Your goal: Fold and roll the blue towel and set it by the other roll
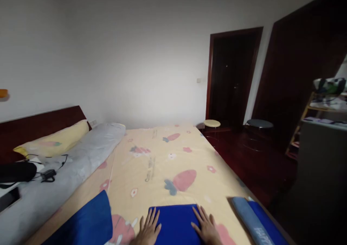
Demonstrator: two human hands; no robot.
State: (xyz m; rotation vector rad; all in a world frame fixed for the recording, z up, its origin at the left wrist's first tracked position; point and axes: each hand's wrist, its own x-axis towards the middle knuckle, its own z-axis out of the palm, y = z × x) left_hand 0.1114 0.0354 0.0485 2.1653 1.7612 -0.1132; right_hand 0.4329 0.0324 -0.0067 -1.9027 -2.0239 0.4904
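Observation:
A folded blue cloth (176, 225) lies flat on the yellow printed bed sheet (162, 158) at the bottom middle. My left hand (148, 228) rests on its left edge with the fingers stretched out flat. My right hand (206, 226) lies on its right edge, fingers spread and flat as well. Neither hand holds anything. A second blue cloth (86, 225) lies to the left of my left hand. A grey and blue folded piece (255, 223) sits to the right, near the bed's edge.
A long grey bolster (81, 162) and a yellow pillow (54, 142) lie along the dark headboard (40, 124) on the left, with a black charger and cable (48, 174). Two round stools (211, 123) (259, 124) stand by a dark doorway (230, 78). A shelf (322, 107) is on the right.

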